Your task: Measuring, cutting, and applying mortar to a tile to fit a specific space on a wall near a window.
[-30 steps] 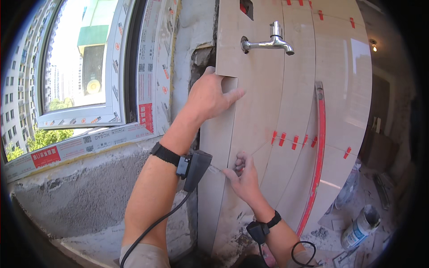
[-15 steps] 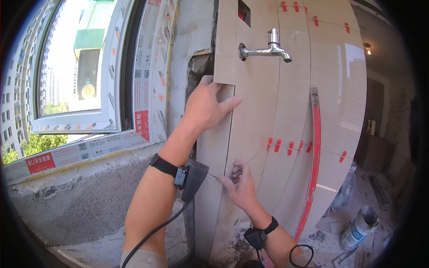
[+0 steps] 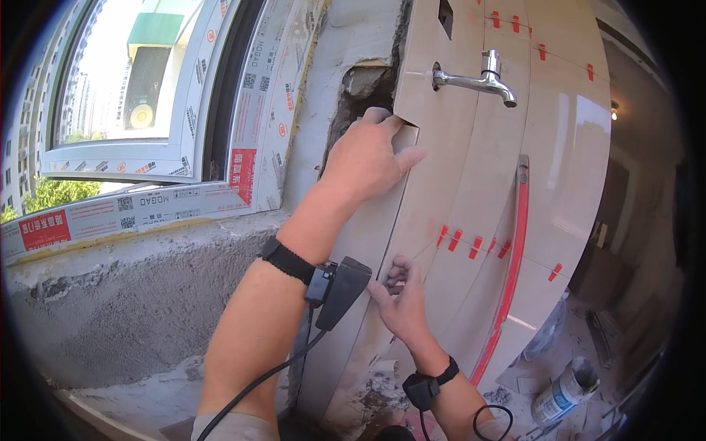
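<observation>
My left hand (image 3: 371,158) is closed over the top end of a narrow beige tile strip (image 3: 368,239), its fingers bent round the upper edge and its thumb across the joint. The strip stands upright against the larger beige wall tile (image 3: 434,176), under that tile's notched lower corner. Lower down, my right hand (image 3: 403,298) is beside the joint, fingers curled and thumb against the tile face. Whatever those fingers hold, if anything, is hidden. Red wedge clips (image 3: 476,247) sit in the tile joint right of this hand. Both wrists carry black strapped devices with cables.
A chrome tap (image 3: 478,82) juts from the tiles above my hands. One long red bar (image 3: 515,250) leans on the wall at right. Left is a window frame (image 3: 243,176) above a rough cement ledge (image 3: 147,309). A bucket (image 3: 565,393) stands on the littered floor.
The view has shifted, so the wall and tap appear farther right. The dark line between the strip and the neighbouring tile looks thinner. Both hands keep much the same grip and place.
</observation>
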A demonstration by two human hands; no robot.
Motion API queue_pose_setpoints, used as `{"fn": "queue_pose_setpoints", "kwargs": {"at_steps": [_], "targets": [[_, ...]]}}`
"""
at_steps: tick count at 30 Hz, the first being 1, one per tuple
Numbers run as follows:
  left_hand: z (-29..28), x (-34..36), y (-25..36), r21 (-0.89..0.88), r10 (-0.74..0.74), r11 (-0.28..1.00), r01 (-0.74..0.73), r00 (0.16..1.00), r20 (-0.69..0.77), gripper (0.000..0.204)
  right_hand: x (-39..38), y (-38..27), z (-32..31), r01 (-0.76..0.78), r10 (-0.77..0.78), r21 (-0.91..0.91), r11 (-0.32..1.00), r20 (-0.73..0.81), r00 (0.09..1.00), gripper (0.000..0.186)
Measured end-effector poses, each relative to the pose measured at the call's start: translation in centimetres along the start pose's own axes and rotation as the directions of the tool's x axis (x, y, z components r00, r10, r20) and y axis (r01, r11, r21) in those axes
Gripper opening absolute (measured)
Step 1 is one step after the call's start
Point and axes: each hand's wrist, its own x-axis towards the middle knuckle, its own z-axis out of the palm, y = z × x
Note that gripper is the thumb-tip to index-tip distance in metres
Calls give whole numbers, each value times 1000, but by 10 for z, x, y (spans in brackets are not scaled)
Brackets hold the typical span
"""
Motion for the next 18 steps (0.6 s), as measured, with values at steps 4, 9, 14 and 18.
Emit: {"fn": "queue_pose_setpoints", "kwargs": {"at_steps": [4, 9, 14, 18], "targets": [[-5, -1, 10, -25, -30, 999, 31, 999, 25, 58, -1, 1, -3, -14, 14, -16, 1000, -8, 1000, 64], [0, -2, 2, -42, -17, 999, 16, 1000, -24, 57, -2, -4, -3, -46, 46, -3, 999, 13, 999, 65], [4, 1, -2, -79, 11, 997, -14, 999, -36, 56, -4, 3, -7, -3, 3, -39, 999, 9, 1000, 65], [4, 3, -2, -57, 11, 998, -13, 1000, -29, 54, -1, 0, -7, 12, -13, 5, 1000, 34, 999, 63]]}}
